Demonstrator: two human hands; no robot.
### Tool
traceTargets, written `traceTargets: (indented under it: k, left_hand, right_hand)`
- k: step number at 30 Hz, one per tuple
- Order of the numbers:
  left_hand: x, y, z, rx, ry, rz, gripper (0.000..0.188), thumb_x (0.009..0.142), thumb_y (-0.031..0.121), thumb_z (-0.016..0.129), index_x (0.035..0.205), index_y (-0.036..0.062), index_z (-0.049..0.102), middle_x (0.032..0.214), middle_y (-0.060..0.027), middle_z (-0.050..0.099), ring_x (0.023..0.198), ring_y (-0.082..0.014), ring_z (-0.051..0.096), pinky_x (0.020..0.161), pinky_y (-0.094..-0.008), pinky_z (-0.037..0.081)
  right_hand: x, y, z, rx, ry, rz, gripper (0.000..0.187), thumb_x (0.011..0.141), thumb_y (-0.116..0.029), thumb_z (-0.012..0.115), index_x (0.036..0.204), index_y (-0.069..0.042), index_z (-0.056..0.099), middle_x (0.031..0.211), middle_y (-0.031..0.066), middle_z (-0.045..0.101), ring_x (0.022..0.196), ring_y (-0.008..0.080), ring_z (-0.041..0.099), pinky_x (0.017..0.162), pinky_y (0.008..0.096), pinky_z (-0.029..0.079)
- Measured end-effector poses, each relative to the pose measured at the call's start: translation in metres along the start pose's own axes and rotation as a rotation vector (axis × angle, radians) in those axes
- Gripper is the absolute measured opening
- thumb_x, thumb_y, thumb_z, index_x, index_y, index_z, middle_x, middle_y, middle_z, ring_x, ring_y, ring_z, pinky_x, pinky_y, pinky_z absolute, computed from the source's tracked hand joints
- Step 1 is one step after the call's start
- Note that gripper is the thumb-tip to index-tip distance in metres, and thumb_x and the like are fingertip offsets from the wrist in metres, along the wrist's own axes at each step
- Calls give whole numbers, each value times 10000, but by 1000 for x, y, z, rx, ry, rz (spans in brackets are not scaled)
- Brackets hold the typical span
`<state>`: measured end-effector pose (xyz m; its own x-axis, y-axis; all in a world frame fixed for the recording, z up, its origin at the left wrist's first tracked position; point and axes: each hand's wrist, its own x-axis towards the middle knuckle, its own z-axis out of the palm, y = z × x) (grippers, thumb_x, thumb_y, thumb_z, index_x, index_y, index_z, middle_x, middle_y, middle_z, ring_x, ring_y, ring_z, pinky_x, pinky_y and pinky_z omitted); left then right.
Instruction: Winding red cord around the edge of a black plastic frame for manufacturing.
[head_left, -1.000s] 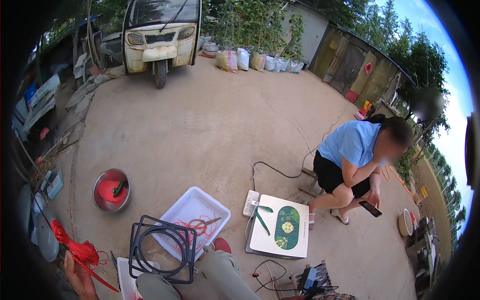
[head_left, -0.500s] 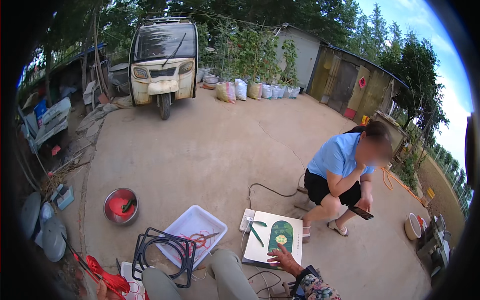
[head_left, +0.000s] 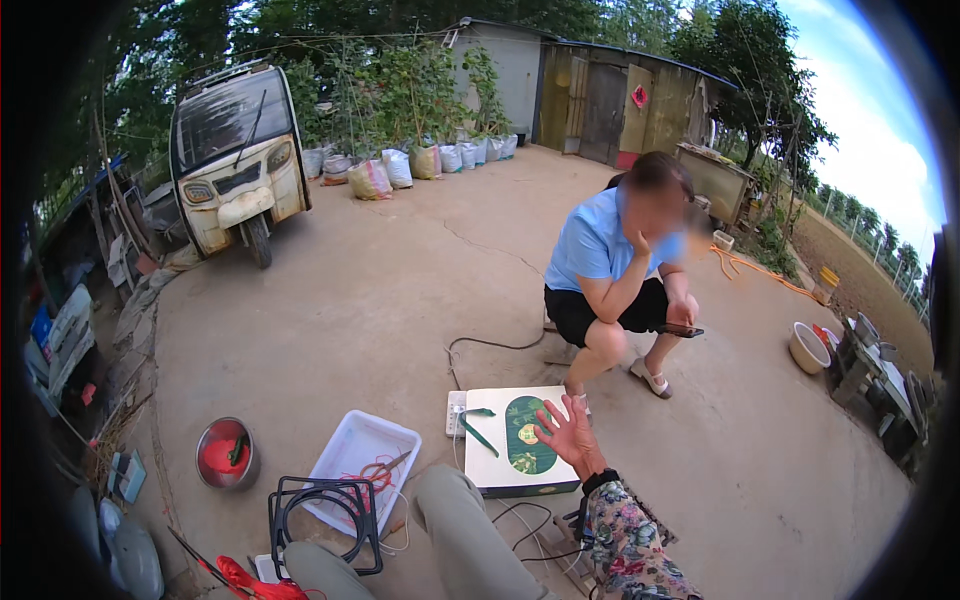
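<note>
My right hand [head_left: 570, 438] is raised over the near right part of a cream box [head_left: 483, 462] with a green oval panel, palm up and fingers spread. It holds nothing; whether it touches the box I cannot tell. Two slim green pieces [head_left: 480, 435] lie on the box's left side. At the lower left edge is a bundle of bright red cord [head_left: 255, 582] with dark thin rods [head_left: 196, 553] beside it. My left hand does not show there. By my knees stands a black square metal frame [head_left: 275, 520], overlapping a white plastic tray [head_left: 335, 447] with scissors [head_left: 383, 467] and red strings.
A steel bowl [head_left: 247, 470] with red contents sits at the left. Beside the box lies a white power strip [head_left: 455, 414] with cables. Opposite me a seated person [head_left: 593, 240] in a blue shirt holds a phone [head_left: 682, 330]. A three-wheeled vehicle [head_left: 236, 170] stands behind.
The view has swung to the right. My right hand has turned from reaching over the box to palm up. My left hand, earlier by the red cord, has left the picture.
</note>
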<state>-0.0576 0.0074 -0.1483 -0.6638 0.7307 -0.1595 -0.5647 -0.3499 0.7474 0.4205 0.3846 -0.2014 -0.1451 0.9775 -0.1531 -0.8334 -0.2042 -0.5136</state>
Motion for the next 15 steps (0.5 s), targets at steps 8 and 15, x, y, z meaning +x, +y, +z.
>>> traceTargets:
  k: [8, 15]
  left_hand:
    - [10, -15, 30, -23, 46, -73, 379, 925, 145, 540, 1274, 21, 460, 1240, -140, 517, 1150, -266, 487, 1004, -432, 381]
    - [24, -29, 22, 39, 10, -221, 371, 912, 173, 578, 1241, 32, 484, 1167, -119, 554, 1068, -247, 530, 919, -397, 428]
  right_hand:
    - [-11, 16, -13, 213, 21, -20, 784, 805, -466, 683, 1394, -202, 238, 1369, 103, 363, 1146, 282, 460, 931, 531, 407]
    - [-15, 19, -13, 313, 28, -15, 693, 806, -452, 683, 1330, -184, 316, 1349, 109, 399, 1133, 288, 483, 953, 553, 377]
